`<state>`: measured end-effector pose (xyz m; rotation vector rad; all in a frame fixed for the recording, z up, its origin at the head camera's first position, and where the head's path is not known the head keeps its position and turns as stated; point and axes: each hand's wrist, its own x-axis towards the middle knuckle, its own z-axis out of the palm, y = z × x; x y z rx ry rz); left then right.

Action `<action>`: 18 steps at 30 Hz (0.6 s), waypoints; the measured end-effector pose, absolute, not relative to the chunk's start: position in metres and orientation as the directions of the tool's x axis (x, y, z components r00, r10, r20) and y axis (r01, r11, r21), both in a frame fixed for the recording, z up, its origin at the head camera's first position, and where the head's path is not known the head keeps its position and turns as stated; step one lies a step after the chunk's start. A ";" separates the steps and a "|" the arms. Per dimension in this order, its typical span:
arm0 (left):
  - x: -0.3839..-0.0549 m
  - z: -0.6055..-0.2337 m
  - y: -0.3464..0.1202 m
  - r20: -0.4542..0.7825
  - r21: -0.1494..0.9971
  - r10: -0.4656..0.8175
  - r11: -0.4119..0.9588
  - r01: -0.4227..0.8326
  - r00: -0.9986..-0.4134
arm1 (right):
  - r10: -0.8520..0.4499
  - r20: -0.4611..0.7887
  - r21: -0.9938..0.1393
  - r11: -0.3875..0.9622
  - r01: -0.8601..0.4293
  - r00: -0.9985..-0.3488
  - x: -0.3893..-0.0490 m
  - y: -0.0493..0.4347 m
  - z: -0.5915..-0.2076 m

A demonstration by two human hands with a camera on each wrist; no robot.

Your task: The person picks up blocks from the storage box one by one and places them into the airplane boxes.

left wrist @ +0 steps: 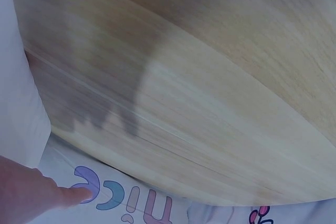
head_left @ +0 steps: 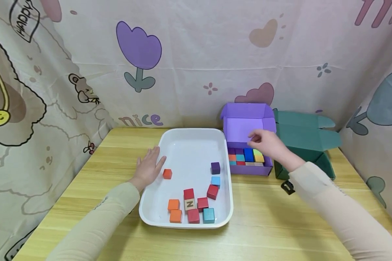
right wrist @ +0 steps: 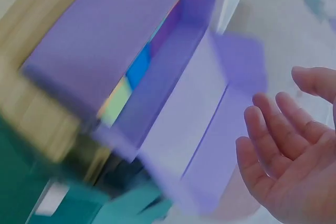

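Observation:
My left hand [head_left: 147, 168] rests with its fingers spread at the left rim of a white tray [head_left: 196, 145]. Inside that tray lie several cubes: an orange-red cube [head_left: 167, 174] near the left hand, a dark purple cube [head_left: 215, 168] at the right, a light blue cube [head_left: 215, 181], and a wooden cube [head_left: 190, 204] marked N among red ones. Over the opened purple box [head_left: 251, 170] hovers my right hand [head_left: 266, 143], fingers loosely bent and holding nothing. Coloured blocks [head_left: 248, 155] fill the box in rows. In the right wrist view the palm and fingers [right wrist: 270, 142] show bare beside the box lid.
Right of the purple box stands an open green box [head_left: 305, 145], partly behind the right forearm. A small black object [head_left: 288, 187] lies on the wooden table [head_left: 264, 224] near it. Patterned cloth [head_left: 189, 54] hangs behind the table and at its sides.

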<state>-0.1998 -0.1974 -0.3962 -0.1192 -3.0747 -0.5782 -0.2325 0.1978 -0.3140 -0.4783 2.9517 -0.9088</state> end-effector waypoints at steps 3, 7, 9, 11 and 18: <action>-0.199 -0.395 -0.197 0.021 0.365 0.074 0.928 0.077 -0.997 | -0.341 0.084 -0.548 0.769 -0.329 -0.936 -0.229 0.175 -0.317; -0.199 -0.395 -0.196 0.019 0.364 0.072 0.928 0.074 -0.997 | -0.398 0.089 -0.512 0.768 -0.385 -0.913 -0.225 0.146 -0.324; -0.199 -0.394 -0.197 0.019 0.365 0.071 0.928 0.073 -0.997 | -0.428 0.102 -0.462 0.779 -0.424 -0.898 -0.223 0.133 -0.328; -0.198 -0.394 -0.197 0.017 0.366 0.072 0.928 0.074 -0.997 | -0.454 0.109 -0.397 0.796 -0.457 -0.884 -0.223 0.123 -0.333; -0.198 -0.394 -0.197 0.002 0.365 0.071 0.929 0.067 -0.997 | -0.547 0.056 -0.196 0.815 -0.546 -0.835 -0.222 0.096 -0.349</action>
